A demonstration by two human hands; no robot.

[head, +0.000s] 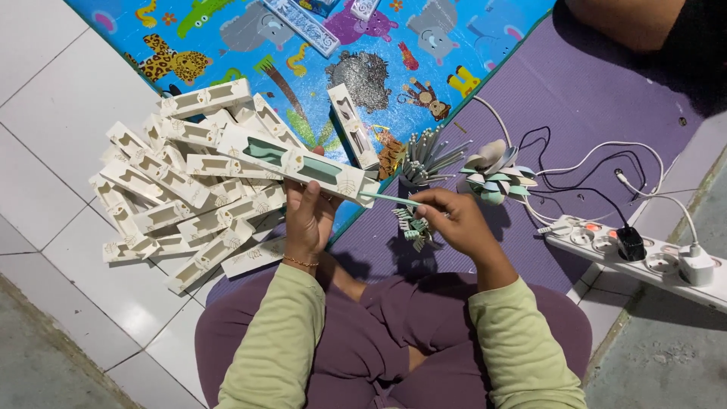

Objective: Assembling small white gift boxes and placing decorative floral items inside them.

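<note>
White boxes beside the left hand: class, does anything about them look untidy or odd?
Yes. The white boxes lie in a loose, criss-crossed heap across the tiled floor and mat edge, not stacked. The left hand holds one box; the right hand pulls a green stick from its end.

Matt cardboard boxes (pixel 182 189), glossy floor tiles (pixel 45 98)

White tiled floor (pixel 45 113), bright blue play mat with cartoon animals (pixel 227 30), purple mat (pixel 598 98) beside it, white power strip (pixel 644 261) with black and white cables, grey concrete strip (pixel 38 363) at lower left
</note>
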